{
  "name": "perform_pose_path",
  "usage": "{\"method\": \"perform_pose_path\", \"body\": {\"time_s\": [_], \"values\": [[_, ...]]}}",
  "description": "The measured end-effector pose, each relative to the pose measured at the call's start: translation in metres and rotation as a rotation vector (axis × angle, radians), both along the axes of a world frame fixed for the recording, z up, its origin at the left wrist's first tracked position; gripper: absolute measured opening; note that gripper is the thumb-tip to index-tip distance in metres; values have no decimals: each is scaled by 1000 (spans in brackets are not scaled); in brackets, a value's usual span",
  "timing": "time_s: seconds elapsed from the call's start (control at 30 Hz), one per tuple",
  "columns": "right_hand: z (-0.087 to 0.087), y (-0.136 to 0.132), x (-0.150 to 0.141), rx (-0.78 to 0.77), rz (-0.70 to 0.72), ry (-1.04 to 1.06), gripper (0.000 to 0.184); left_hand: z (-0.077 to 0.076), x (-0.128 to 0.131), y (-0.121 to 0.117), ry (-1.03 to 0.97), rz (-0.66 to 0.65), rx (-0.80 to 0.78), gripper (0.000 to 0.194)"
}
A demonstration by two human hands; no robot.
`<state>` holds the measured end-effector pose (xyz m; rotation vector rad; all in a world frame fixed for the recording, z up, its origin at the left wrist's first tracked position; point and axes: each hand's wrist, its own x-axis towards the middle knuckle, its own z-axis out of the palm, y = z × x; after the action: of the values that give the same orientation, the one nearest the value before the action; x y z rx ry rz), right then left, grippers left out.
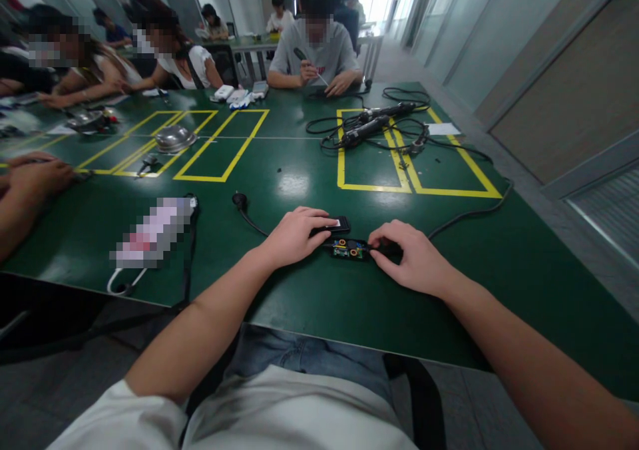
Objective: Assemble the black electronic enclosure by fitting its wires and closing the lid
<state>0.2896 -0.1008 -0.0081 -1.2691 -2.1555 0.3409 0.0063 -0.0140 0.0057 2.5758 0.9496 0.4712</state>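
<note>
A: Where does the small black box sit?

B: The open adapter case (349, 248) lies flat on the green surface (309, 303), near the front edge, with its circuit board (348, 249) face up and coils showing. Its black lid (333, 225) lies just behind it, touching or nearly so

A: And the hands?

B: The left hand (294, 235) rests palm down with its fingers (319, 218) over the lid's near end, a loose, flat grip pressing more than pinching. The right hand (417, 257) has a narrow grip, thumb and forefinger closed on the case's right end where the black cable (469, 214) leaves it

A: How would you handle it well from there?

B: I'd judge the case should stay flat, steadied from the cable end so the cord's pull can't twist it. Fingertips ought to keep to the plastic rim, off the board's parts. The lid looks easy to slide, so light downward pressure suits it better than a push

A: Anything close by?

B: Another cord with a plug (240, 201) trails to the left, well apart from the soldering tools (372, 127) farther back
</note>
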Motion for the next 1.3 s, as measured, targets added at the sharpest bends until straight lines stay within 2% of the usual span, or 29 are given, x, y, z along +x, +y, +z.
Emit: {"method": "perform_pose_path", "body": {"time_s": [0.17, 0.33, 0.4, 0.47, 0.6, 0.9, 1.07, 1.17, 1.3], "values": [[-4, 1, 2, -31, -44, 15, 20, 0, -3, 4, -20, 50, -1, 32], [-3, 3, 2, -42, -52, -2, 26, 7, -6, -6, -216, -82, 57, 41], [-2, 3, 1, -52, -52, -13, 26, 9, -4, -10, -192, -163, 27, 40], [1, 3, 0, -70, -45, -23, 25, 11, -1, -13, -85, -239, -10, 38], [5, 2, -1, -86, -26, -45, 19, 13, 1, -16, 58, -247, -6, 38], [4, 0, -2, -72, -26, -56, 16, 15, 1, -20, 4, -293, -11, 37], [3, 0, 0, -82, -34, -60, 16, 15, 2, -21, -59, -288, -84, 33], [3, 0, 1, -82, -32, -53, 15, 12, 4, -18, -130, -213, -124, 32], [2, -1, 0, -72, -21, -17, 12, 6, 5, -12, -118, 67, -88, 24]]}}
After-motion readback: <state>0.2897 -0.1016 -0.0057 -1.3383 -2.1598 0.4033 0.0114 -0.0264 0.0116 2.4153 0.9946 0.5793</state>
